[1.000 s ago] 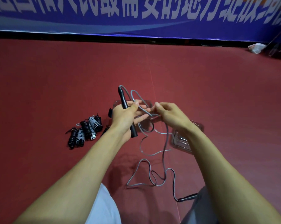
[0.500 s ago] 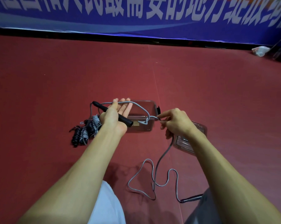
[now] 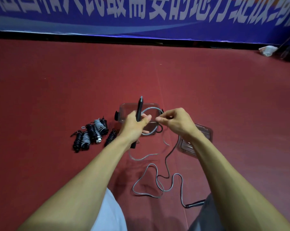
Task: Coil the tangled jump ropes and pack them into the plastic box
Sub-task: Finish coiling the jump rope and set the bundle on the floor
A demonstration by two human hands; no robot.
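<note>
Black handle [image 3: 139, 108] in left hand [image 3: 134, 126] fist

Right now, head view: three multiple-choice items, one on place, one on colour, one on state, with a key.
1. Where do the coiled bundles lie relative to the plastic box?
A) inside it
B) on the floor, left of it
C) on top of it

2. What colour is the loose rope?
A) yellow
B) green
C) grey

3. What is the left hand doing?
A) gripping the black handle
B) resting flat on the floor
C) holding a lid

Key:
1 B: the bundles sit on the floor beside the box's left wall.
2 C: the strand trailing over the floor is grey.
3 A: the fingers curl round the handle, which stands upright.
</note>
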